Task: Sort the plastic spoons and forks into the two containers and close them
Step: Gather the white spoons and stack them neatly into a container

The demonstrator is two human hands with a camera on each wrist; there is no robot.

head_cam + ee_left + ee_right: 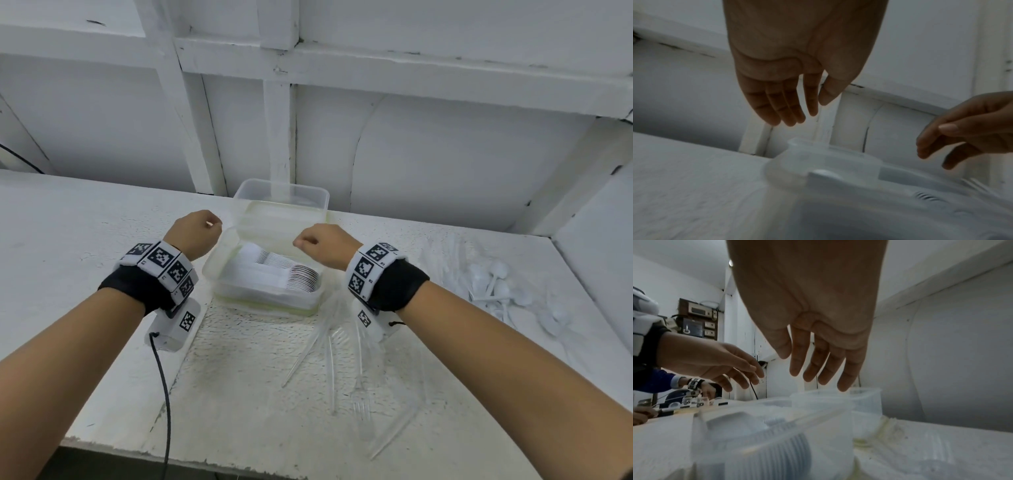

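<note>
Two hands hover over the near container, holding nothing

We see the left hand (193, 233) and right hand (320, 245) with fingers loosely spread above the open near container (263, 274), full of stacked white cutlery. The far container (282, 197) stands just behind it on the desk (85, 219); clear forks (342, 359) lie nearer us, loose white spoons (493, 284) to the right

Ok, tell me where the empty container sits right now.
In the head view, the empty container sits at the table's back edge against the wall, directly behind the spoon-filled container, ahead of both hands.
</note>
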